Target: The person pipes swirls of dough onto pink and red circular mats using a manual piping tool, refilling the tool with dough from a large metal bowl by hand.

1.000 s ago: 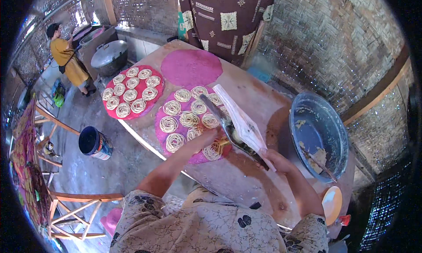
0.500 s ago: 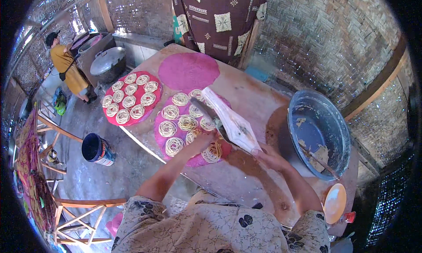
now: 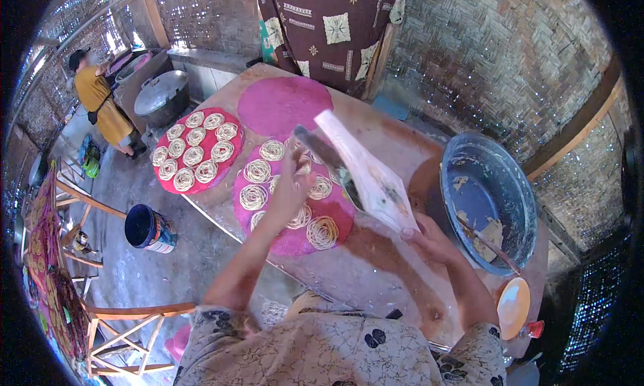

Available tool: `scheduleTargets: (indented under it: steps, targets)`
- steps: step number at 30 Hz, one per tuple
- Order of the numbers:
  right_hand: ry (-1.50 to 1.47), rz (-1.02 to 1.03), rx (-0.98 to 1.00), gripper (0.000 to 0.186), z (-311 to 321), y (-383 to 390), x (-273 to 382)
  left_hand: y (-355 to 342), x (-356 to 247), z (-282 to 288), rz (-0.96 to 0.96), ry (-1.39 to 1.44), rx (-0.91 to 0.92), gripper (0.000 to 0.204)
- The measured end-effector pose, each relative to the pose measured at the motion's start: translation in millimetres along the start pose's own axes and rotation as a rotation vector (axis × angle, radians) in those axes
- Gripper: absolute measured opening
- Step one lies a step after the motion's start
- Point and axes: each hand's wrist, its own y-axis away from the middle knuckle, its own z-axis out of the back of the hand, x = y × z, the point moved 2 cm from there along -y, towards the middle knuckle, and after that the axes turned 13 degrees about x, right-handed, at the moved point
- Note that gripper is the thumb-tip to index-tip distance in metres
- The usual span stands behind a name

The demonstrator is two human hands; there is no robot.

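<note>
My right hand (image 3: 433, 239) is closed around the near end of a long tool with two arms, which looks like a hinged press. One arm (image 3: 359, 161) is pale and broad in the middle; the other (image 3: 322, 148) is dark and narrow. They are spread apart at the far end, over the table. My left hand (image 3: 290, 191), smeared by motion, is raised near the dark arm; its fingers cannot be made out. Beneath lies a round pink mat (image 3: 288, 244) bearing several coiled nests of pale dough strands (image 3: 323, 232). Hand and tool hide some nests.
A red round mat (image 3: 218, 136) with similar nests lies at the left table edge, near a bare pink mat (image 3: 285, 104). Right stand a large dark basin (image 3: 463, 252) with dough and a stick, and an orange dish (image 3: 514, 309). A bucket (image 3: 141, 226) and a co-worker (image 3: 100, 101) are at left.
My left hand has moved up and away from the near side of the pink mat, uncovering the nearest nest. The tool, in my right hand, has shifted slightly to the right.
</note>
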Motion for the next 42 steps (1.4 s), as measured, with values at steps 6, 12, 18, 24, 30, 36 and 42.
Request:
scheduleTargets:
  steps: [6, 12, 18, 24, 30, 36, 42]
  targets:
    - [0.131, 0.09, -0.105, 0.065, -4.6, -34.8, 10.0, -88.0, -32.1, -4.0, -0.027, 0.849, -0.321, 0.031]
    - [-0.351, -0.331, 0.124, 0.062, 7.6, -46.1, -7.5, -103.1, 35.7, -25.6, 0.18, 0.983, -0.4, 0.014]
    - [-0.117, -0.414, 0.026, 0.06, 8.0, -67.1, -4.7, -104.3, 103.4, -34.7, 0.279, 0.986, -0.518, 0.017]
    - [-0.183, -0.363, 0.043, 0.057, 1.0, -60.3, 6.2, -99.0, 66.3, -13.9, 0.243, 1.021, -0.446, 0.015]
    - [-0.009, -0.351, -0.04, 0.054, 16.9, -44.4, 23.1, -104.7, 45.2, -34.0, 0.123, 1.113, -0.485, 0.012]
    - [-0.084, -0.279, -0.11, 0.067, -0.2, -63.7, -6.8, -112.9, 41.0, -15.7, 0.174, 0.917, -0.449, 0.009]
    - [-0.136, -0.288, -0.063, 0.055, 2.7, -34.9, 0.8, -94.0, 38.8, -36.0, 0.171, 0.956, -0.445, 0.009]
